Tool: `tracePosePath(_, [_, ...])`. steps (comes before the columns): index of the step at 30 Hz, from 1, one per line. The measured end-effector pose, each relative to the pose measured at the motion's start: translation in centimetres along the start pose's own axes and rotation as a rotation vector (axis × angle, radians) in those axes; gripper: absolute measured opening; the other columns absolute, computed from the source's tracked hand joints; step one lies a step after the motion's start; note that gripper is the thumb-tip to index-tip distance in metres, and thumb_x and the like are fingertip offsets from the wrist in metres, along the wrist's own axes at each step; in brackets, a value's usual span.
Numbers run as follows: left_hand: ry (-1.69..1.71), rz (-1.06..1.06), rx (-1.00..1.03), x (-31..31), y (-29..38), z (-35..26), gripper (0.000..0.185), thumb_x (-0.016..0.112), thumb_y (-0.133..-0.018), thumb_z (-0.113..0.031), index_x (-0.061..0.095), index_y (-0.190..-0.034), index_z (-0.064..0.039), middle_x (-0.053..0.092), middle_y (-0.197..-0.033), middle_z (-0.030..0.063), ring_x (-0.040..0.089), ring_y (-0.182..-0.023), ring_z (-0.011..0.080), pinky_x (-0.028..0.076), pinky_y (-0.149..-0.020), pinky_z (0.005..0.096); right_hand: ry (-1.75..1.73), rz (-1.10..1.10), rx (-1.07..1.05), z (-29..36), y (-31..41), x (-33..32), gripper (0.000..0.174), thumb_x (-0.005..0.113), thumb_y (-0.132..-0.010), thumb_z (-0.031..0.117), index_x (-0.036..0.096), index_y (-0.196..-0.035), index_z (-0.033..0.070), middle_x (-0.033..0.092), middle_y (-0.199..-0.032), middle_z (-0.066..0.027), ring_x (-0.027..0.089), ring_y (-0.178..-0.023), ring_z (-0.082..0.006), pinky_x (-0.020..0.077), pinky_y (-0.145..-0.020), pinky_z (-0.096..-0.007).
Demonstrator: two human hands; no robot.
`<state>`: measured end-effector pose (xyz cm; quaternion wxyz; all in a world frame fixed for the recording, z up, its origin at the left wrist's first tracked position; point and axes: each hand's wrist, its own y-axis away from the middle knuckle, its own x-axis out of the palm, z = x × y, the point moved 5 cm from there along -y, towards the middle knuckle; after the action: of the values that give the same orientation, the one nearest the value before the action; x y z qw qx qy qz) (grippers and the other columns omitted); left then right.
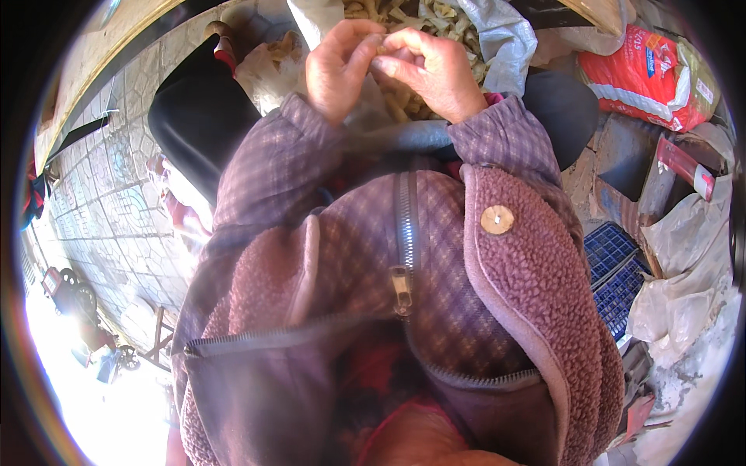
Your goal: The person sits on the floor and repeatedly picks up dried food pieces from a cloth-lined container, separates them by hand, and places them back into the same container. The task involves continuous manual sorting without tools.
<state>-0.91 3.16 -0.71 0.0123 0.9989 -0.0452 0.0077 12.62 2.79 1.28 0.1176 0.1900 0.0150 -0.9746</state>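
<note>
My left hand (342, 71) and my right hand (432, 74) meet above an open white woven plastic sack (502, 36). Between their fingertips is a small yellowish piece (382, 50), mostly hidden by the fingers. The thumb and forefinger of each hand are pinched together at it. Below them the sack holds many pale, yellow-brown, irregular pieces (402, 106) whose exact kind I cannot tell. To the left of my left hand, a translucent plastic bag (269, 73) has similar pieces in it.
A red printed plastic bag (632, 73) lies to the right. Nearer on that side are a red plastic object (683, 166), blue plastic crates (611, 250) and crumpled clear plastic sheeting (673, 303). Patterned paving (125, 192) stretches left, with a wheeled vehicle (76, 291) farther off.
</note>
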Motion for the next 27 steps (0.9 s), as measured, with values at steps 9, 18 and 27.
tracePosePath(9, [0.547,0.072,-0.351,1.1,-0.2,0.9,0.026,0.051,-0.092,-0.028,0.059,-0.092,-0.003,0.052,-0.067,0.0005,0.039,-0.045,0.0058,0.034,-0.046,0.0214,-0.321,-0.122,-0.017,1.6,-0.6,-0.8,0.008,0.063,-0.082,0.008,0.065,-0.082,0.001,0.061,-0.069,0.0,0.051,-0.058,-0.0025,0.0393,-0.053,-0.017])
tracePosePath(18, [0.285,0.169,-0.335,1.0,1.0,-0.3,0.029,0.061,-0.086,-0.028,0.059,-0.101,-0.003,0.05,-0.065,-0.0041,0.043,-0.059,0.0047,0.035,-0.055,0.0178,-0.651,-0.325,0.206,-1.8,-0.8,-4.0,0.007,0.068,-0.076,0.008,0.066,-0.078,0.001,0.052,-0.059,0.0042,0.042,-0.05,-0.0009,0.0317,-0.045,-0.0167])
tracePosePath(27, [0.413,0.517,-0.441,0.8,0.9,0.6,0.027,0.045,-0.093,-0.029,0.055,-0.086,-0.005,0.038,-0.057,-0.0064,0.031,-0.05,0.0036,0.03,-0.052,0.0194,-0.719,0.219,0.282,-0.2,-0.5,0.2,0.023,0.066,-0.081,0.02,0.06,-0.097,0.005,0.059,-0.071,-0.001,0.045,-0.051,-0.0018,0.0308,-0.045,-0.0145])
